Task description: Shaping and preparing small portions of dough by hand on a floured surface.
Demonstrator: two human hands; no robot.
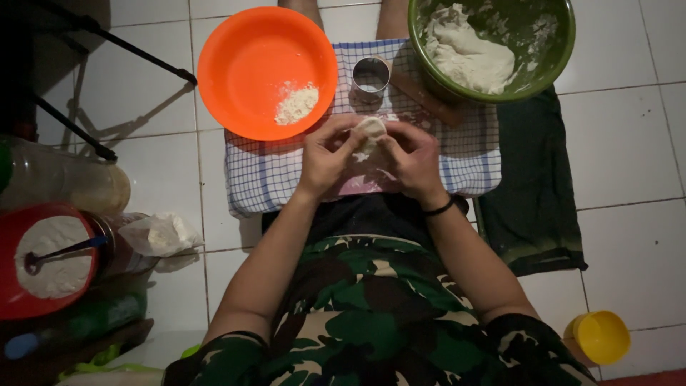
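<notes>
overhead, the left hand (325, 156) and right hand (413, 159) both pinch a small dough piece (370, 131) at centre over the checked cloth (271, 175); orange bowl (243, 71) at eleven o'clock, green bowl (550, 61) at one.

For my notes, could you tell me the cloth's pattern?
White with blue checks, clearest in the head view.

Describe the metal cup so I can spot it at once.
Find the checked cloth on the white tiled floor. The metal cup stands at its far edge, between the orange bowl and green bowl. It alone is small, shiny and cylindrical.
</notes>
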